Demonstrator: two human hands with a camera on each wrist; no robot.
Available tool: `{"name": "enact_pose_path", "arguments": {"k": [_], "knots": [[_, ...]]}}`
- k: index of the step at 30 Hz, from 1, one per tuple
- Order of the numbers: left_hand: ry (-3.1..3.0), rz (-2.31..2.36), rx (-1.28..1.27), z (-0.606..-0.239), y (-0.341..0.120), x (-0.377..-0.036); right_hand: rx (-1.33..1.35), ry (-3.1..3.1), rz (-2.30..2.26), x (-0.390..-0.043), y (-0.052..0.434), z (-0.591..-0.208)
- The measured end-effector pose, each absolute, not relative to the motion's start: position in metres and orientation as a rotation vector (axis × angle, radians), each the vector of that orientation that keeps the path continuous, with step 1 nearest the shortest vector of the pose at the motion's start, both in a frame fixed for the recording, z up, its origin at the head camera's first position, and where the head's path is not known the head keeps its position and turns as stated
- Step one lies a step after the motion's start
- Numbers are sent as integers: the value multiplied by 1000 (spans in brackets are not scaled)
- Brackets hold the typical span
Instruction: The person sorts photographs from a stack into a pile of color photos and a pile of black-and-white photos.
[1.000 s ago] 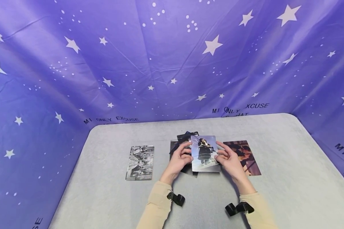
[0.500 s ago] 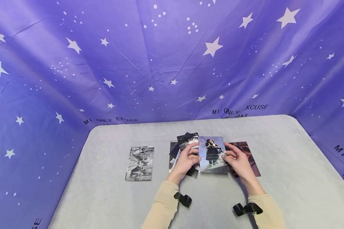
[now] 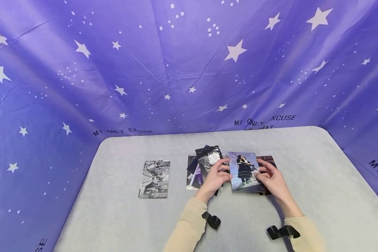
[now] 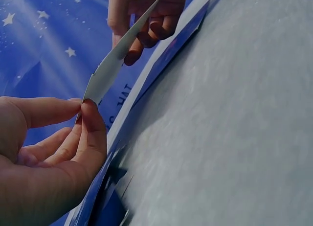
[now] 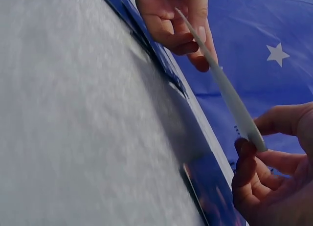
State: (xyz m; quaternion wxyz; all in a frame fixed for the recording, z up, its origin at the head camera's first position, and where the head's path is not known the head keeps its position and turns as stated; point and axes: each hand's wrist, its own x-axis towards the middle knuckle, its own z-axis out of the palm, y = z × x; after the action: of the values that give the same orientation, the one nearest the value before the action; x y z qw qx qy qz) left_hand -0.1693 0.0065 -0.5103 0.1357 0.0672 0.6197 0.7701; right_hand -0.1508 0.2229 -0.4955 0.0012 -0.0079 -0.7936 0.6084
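Note:
Between both hands a glossy photo print (image 3: pixel 243 175) is held up over the table, showing two embracing figures in dark clothes against a blue sky. My left hand (image 3: pixel 215 179) pinches its left edge between thumb and fingers, and my right hand (image 3: pixel 273 179) pinches the right edge. In the left wrist view the print's pale back (image 4: pixel 110 72) is visible, slightly bowed. The right wrist view shows the same print (image 5: pixel 229 96) nearly edge-on, above the tabletop. Beneath and behind it lies a reddish-brown print (image 3: pixel 268 160), mostly covered in the head view.
A fanned, overlapping pile of prints (image 3: pixel 212 156) lies left of the held one, partly behind my left hand. Farther left is a small stack of black-and-white prints (image 3: pixel 155 180). The grey table (image 3: pixel 107 210) meets a purple star-patterned cloth (image 3: pixel 163 70) at back and sides.
Both hands have moved right together with the held print, away from the pile and over the reddish-brown print. More of the pile now shows. The black-and-white stack has stayed put.

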Motion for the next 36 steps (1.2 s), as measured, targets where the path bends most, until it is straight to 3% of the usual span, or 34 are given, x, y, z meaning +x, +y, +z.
{"name": "enact_pose_path", "arguments": {"k": [20, 36], "knots": [[1796, 2264, 95, -522, 62, -169, 30, -2702, 1516, -150, 267, -501], [2134, 1962, 63, -519, 81, -176, 58, -2834, 1228, -156, 285, -502]]}}
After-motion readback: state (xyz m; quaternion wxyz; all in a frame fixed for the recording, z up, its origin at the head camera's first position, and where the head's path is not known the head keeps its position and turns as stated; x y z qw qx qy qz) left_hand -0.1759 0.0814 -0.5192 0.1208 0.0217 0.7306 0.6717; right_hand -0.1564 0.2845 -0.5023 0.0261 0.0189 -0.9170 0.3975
